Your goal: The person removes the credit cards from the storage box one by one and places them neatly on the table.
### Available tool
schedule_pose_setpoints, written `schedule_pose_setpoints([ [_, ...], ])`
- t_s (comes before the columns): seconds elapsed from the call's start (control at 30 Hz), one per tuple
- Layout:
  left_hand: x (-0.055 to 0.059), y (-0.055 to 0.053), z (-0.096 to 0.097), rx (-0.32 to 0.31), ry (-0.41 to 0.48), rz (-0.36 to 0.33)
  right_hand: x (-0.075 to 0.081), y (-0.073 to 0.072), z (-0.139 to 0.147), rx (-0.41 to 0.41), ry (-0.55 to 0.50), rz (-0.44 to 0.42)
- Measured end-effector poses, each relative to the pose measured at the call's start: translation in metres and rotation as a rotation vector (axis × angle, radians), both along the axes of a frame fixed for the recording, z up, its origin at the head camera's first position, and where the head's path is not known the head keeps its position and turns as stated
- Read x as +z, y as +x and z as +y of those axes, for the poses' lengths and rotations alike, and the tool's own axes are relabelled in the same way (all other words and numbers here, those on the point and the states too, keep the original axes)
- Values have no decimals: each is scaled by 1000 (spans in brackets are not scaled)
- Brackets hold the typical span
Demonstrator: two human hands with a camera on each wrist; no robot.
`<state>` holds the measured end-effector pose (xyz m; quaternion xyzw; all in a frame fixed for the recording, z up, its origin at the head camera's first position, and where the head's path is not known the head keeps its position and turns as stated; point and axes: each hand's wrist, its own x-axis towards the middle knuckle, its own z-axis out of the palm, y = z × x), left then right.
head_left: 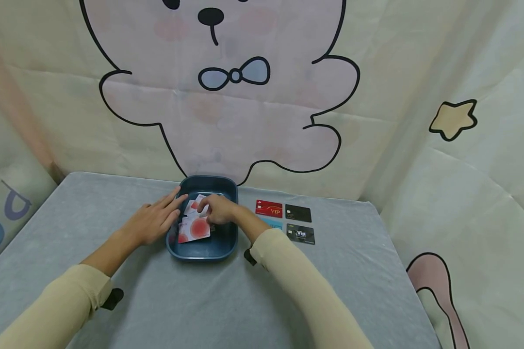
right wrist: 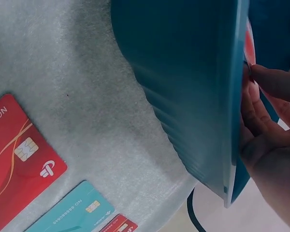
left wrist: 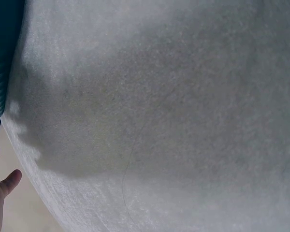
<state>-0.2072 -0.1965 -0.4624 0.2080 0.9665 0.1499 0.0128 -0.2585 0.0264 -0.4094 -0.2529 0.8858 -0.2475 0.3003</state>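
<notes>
A dark blue plastic tray [head_left: 227,247] stands on the table with several white cards in it. My right hand [head_left: 220,209] reaches over its right side and pinches a white card with a red circle [head_left: 198,228] between thumb and fingers. In the right wrist view, the thumb [right wrist: 275,83] meets the fingers at the card's edge, and the tray wall hides most of the card. Other white and red cards [head_left: 192,207] lie behind it in the tray. My left hand [head_left: 155,218] lies at the tray's left rim, its fingers extended over the edge.
Right of the tray lie a red VIP card [head_left: 269,208], a black card [head_left: 298,213], a dark Vip card [head_left: 300,234] and a light blue card [head_left: 274,223], partly behind my right arm. A grey cloth [head_left: 358,271] covers the table. A printed curtain [head_left: 393,97] hangs behind.
</notes>
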Motion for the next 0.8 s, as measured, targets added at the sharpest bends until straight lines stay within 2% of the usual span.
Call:
schedule_pose_setpoints([
  [0.13, 0, 0, 1, -2, 2, -6, 1, 2, 2, -3, -14, -1],
  [0.3, 0, 1, 2, 0, 6, -17, 6, 4, 9, 17, -15, 44],
  [0.6, 3, 1, 1, 7, 3, -3, 29, 0, 38, 72, -130, 110],
  [0.8, 4, 2, 3, 5, -3, -8, 46, 3, 66, 42, -152, 140],
])
